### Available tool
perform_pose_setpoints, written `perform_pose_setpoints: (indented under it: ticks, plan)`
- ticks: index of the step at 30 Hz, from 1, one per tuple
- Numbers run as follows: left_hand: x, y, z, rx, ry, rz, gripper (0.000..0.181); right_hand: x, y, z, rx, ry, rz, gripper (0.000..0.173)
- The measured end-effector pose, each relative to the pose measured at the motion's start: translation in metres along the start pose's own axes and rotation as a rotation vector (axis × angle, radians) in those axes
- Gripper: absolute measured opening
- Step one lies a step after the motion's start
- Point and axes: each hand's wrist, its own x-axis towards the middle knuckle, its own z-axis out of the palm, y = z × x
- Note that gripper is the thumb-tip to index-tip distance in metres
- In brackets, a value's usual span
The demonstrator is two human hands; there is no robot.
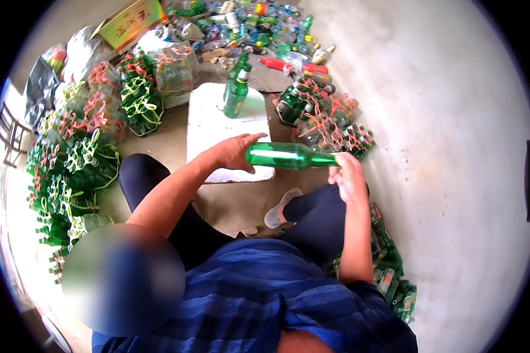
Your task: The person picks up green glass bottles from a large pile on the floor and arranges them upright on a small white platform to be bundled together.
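A green glass bottle (287,155) lies sideways in the air above the near end of a white stool (221,145). My right hand (350,178) is closed around the bottle's neck, hiding the mouth. At the base, my left hand (234,152) has its thumb and fingers spread to either side; whether it grips the glass is unclear. Two more green glass bottles stand on the far part of the stool, the front one (236,95) partly covering the rear one (229,75).
Bundles of green bottles (141,106) tied with plastic strips line the left. More tied bottles (293,103) stand right of the stool. Loose bottles (265,33) pile up at the back, beside a yellow cardboard box (134,24). Green bottles (391,264) lie near my right elbow, by the wall (446,154).
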Motion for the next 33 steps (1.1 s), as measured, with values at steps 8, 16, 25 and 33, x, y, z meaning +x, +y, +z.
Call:
perform_pose_setpoints:
  ticks: [8,16,25,33]
  plan:
    - [-0.008,-0.031,0.011,0.402,-0.003,-0.431,0.067,0.058,0.002,0.108,-0.568,-0.113,-0.105,0.023]
    - [-0.001,-0.038,0.020,0.483,-0.417,-0.429,0.035,0.122,-0.016,0.164,-0.895,-0.228,-0.269,0.031]
    - [0.006,-0.026,0.016,0.412,-0.407,-0.312,0.027,0.173,-0.012,0.189,-1.031,-0.238,-0.339,0.033]
    - [0.009,-0.026,0.017,0.402,-0.417,-0.285,0.027,0.203,-0.001,0.198,-1.080,-0.266,-0.365,0.034]
